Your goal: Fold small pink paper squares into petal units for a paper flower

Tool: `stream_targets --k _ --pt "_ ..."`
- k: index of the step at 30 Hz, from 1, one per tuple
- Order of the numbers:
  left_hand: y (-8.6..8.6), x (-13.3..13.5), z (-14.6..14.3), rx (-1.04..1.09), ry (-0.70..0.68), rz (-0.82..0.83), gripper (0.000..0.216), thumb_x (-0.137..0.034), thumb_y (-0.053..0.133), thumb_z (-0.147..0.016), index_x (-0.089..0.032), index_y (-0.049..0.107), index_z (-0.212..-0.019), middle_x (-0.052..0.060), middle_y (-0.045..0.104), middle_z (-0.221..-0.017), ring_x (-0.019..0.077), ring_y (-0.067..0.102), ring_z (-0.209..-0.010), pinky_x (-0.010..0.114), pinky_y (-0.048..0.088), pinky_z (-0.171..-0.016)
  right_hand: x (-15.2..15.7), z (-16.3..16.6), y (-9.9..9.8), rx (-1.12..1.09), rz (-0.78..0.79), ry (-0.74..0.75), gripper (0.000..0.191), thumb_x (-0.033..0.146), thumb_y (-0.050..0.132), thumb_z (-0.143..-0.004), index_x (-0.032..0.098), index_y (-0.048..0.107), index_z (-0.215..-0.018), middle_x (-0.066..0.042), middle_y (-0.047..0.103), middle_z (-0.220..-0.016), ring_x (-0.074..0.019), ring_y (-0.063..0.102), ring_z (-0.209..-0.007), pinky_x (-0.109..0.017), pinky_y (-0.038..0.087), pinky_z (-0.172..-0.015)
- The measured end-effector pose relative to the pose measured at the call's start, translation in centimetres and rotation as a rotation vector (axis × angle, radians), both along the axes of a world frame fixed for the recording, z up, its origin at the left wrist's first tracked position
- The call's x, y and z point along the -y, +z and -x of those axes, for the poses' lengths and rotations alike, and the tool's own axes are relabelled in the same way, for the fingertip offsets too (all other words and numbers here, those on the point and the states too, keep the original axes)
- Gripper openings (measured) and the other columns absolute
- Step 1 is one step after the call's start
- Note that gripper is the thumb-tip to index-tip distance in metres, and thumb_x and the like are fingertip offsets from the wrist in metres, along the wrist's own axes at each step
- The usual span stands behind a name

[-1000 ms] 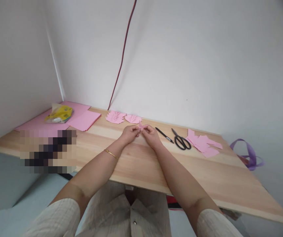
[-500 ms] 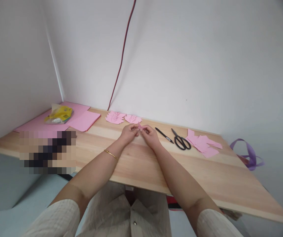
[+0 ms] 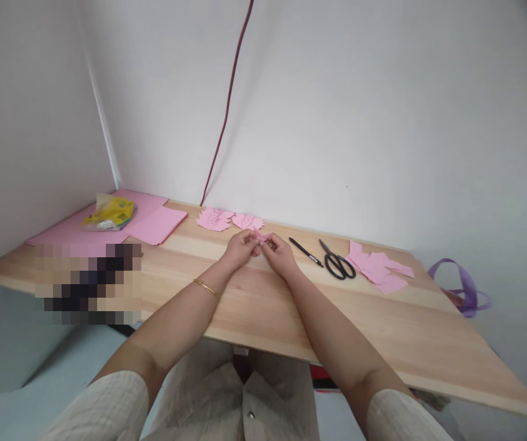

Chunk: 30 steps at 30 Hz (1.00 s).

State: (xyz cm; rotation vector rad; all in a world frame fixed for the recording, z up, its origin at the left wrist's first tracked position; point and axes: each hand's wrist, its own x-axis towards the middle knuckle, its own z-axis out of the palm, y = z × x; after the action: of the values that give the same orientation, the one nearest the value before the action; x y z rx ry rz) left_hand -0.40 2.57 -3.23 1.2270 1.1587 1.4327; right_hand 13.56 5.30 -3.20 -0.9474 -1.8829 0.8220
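Observation:
Between my fingertips is a small piece of pink paper, mostly covered by the fingers. My left hand pinches its left side, and my right hand pinches the right side, the two hands nearly touching. Just behind them lie two pink paper cutouts with jagged edges, a left one and a right one. To the right of my right hand rests a black pen, then black-handled scissors, lying with their blades pointing away.
Pink paper scraps lie right of the scissors. At the back left, a yellow plastic packet sits on pink sheets. A purple ribbon hangs past the table's right edge. A dark red cable runs down the wall. A blurred patch covers the left front.
My fingers have shifted very slightly around the pink paper, and its upright tip leans a little more to the left. Everything else stays in place.

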Motion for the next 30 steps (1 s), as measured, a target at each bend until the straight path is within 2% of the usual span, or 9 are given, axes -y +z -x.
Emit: stream_targets --k 7,12,17,21,27,30 --pt "0.0 0.0 -0.1 0.0 0.006 0.015 0.014 -0.025 0.063 -0.071 -0.014 0.055 -0.077 -0.003 0.057 -0.06 0.0074 0.055 -0.047 0.022 0.048 -0.052 0.1 -0.1 0.1 -0.004 -0.003 0.019 0.022 0.042 0.053 -0.078 0.021 0.058 -0.078 0.002 0.049 -0.061 -0.0121 0.042 -0.057 -0.025 0.036 -0.055" --pt "0.2 0.1 0.0 -0.02 0.025 0.013 0.013 -0.024 0.062 -0.071 -0.014 0.055 -0.075 -0.003 0.057 -0.06 0.0071 0.055 -0.047 0.021 0.046 -0.053 0.4 -0.1 0.5 -0.085 0.037 0.016 0.023 0.042 0.052 -0.079 0.021 0.055 -0.085 -0.001 0.057 -0.073 -0.0127 0.049 -0.061 -0.026 0.04 -0.059" --pt "0.4 0.3 0.0 -0.049 0.029 0.005 0.007 -0.019 0.06 -0.071 -0.014 0.057 -0.074 -0.003 0.057 -0.059 0.0068 0.054 -0.047 0.02 0.045 -0.052 0.3 -0.2 0.6 -0.071 0.014 -0.029 0.019 0.039 0.051 -0.079 0.021 0.052 -0.081 0.0 0.054 -0.071 -0.0119 0.047 -0.058 -0.025 0.04 -0.057" --pt "0.5 0.3 0.0 -0.059 0.034 0.001 0.005 -0.018 0.058 -0.071 -0.014 0.057 -0.073 -0.003 0.057 -0.058 0.0071 0.054 -0.049 0.02 0.045 -0.054 -0.1 -0.1 0.0 -0.157 0.053 -0.008 0.022 0.041 0.055 -0.076 0.021 0.049 -0.083 0.0 0.055 -0.075 -0.0117 0.05 -0.061 -0.025 0.042 -0.058" --pt "0.5 0.3 0.1 -0.078 0.043 0.0 0.006 -0.02 0.059 -0.071 -0.014 0.057 -0.071 -0.003 0.056 -0.052 0.0091 0.055 -0.049 0.021 0.045 -0.054 -0.1 0.0 -0.3 -0.128 0.072 0.005 0.025 0.043 0.058 -0.074 0.021 0.051 -0.083 0.001 0.053 -0.069 -0.0109 0.047 -0.057 -0.024 0.04 -0.055" --pt "0.6 0.3 0.1 -0.086 0.044 -0.001 0.005 -0.018 0.059 -0.071 -0.014 0.059 -0.072 -0.002 0.056 -0.052 0.0089 0.055 -0.049 0.02 0.044 -0.054 -0.2 0.1 -0.3 -0.18 0.077 0.013 0.026 0.043 0.059 -0.074 0.021 0.05 -0.085 0.002 0.053 -0.07 -0.011 0.048 -0.058 -0.024 0.041 -0.056"
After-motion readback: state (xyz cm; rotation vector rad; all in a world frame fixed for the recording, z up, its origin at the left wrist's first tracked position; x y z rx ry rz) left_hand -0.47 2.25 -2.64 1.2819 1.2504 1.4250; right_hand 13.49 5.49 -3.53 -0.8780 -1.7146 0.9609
